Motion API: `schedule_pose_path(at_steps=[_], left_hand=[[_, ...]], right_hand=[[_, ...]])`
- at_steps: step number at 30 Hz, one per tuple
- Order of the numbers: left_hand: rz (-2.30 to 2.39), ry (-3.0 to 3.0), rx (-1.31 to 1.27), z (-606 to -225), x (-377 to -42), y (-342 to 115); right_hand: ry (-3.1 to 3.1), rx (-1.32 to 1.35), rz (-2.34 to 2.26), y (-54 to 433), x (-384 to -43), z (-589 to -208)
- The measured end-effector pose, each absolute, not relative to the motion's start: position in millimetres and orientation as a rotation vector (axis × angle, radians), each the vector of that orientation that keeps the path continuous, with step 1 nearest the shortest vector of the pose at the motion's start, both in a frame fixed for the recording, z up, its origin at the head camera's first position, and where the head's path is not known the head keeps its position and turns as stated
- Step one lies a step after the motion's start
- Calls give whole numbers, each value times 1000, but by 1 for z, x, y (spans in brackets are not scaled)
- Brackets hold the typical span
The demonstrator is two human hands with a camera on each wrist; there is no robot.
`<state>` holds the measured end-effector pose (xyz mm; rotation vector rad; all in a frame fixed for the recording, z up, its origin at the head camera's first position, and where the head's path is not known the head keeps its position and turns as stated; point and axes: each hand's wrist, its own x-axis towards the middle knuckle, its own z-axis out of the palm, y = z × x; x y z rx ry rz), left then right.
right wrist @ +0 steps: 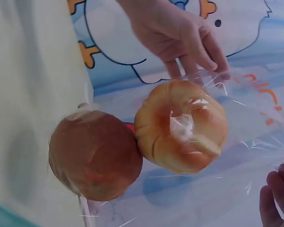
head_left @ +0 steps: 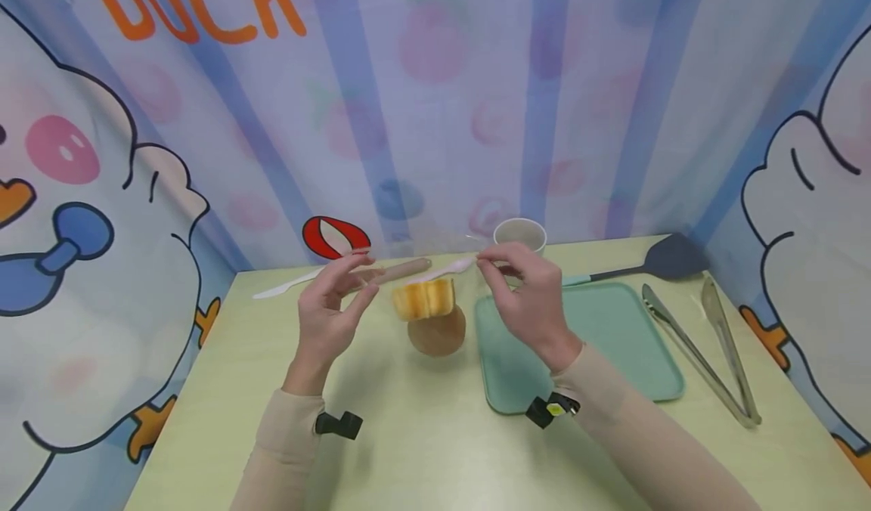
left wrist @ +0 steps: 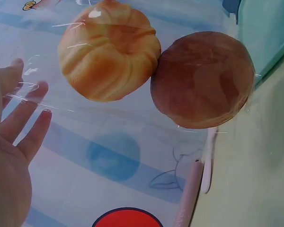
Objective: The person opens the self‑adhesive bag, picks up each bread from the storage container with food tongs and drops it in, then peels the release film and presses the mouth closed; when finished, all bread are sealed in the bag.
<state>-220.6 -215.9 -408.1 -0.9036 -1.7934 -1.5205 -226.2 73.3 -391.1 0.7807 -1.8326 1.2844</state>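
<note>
A clear plastic bag (right wrist: 248, 142) hangs between my two hands above the table. Inside it are a golden ridged bread roll (left wrist: 109, 56) and a smooth round brown bun (left wrist: 202, 80), pressed side by side. My left hand (head_left: 333, 303) is at the bag's left edge, its fingers spread and touching the film, thumb apart from them. At the opposite edge, my right hand (head_left: 527, 292) pinches the film between thumb and forefinger. Only part of the right hand's fingers (right wrist: 277, 198) shows in the right wrist view. The film's outline is hard to see in the head view.
To the right lies a green tray (head_left: 497, 394), with metal tongs (head_left: 701, 360) beside it. A dark spatula (head_left: 674, 258) and white cup (head_left: 520, 231) stand or lie behind. A pink rolling pin (head_left: 404, 269), pink utensil (head_left: 459, 265) and white knife (head_left: 286, 286) lie near the back curtain.
</note>
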Motion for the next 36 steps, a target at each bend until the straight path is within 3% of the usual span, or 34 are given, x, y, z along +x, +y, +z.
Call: schedule_pose_path(at_steps=[13,23,36], left_hand=[[-1662,-1843,-743,-419,-212,-211],[-1707,-1834,-724,-427,-212,-214],[-1553,-1925,-655,-429,-214,-219]], right_hand=[[-1845,565,2056,76,-225,-398],[-1977,450,2149,78,-227,-399],[-1984,625,2088,70,-231,-403]])
